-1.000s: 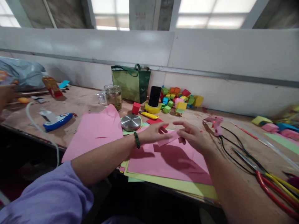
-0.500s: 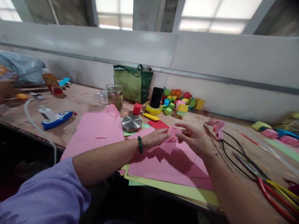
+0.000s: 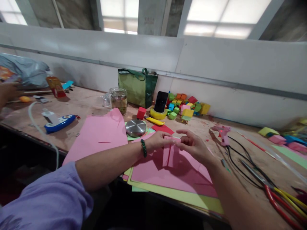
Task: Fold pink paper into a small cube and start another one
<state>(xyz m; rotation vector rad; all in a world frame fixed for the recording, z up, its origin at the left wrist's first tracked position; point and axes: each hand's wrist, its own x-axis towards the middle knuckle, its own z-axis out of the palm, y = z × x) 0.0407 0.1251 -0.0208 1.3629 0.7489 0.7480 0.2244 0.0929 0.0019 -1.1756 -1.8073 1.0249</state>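
Observation:
A small folded pink paper piece [image 3: 171,155] hangs upright between my hands, with a vertical fold or slit down its middle. My left hand [image 3: 157,142], with a green bead bracelet above it, pinches the top left of the piece. My right hand [image 3: 195,147] grips its top right corner between thumb and fingers. Below lie large pink sheets [image 3: 177,177] on top of yellow sheets [image 3: 196,201] at the table's front edge. A round metal tin [image 3: 135,128] and a red paper piece [image 3: 163,129] lie just beyond my left hand.
A pink glue gun [image 3: 223,132] and red-and-yellow-handled scissors [image 3: 271,195] lie right. Behind are a glass mug [image 3: 119,101], a green bag [image 3: 134,86], a phone [image 3: 161,101] and many paper cubes [image 3: 188,112]. Another person's hand [image 3: 8,92] shows far left.
The small pink piece has turned from a slanted position to upright, showing its fold. My right hand's fingers have shifted slightly left along its top.

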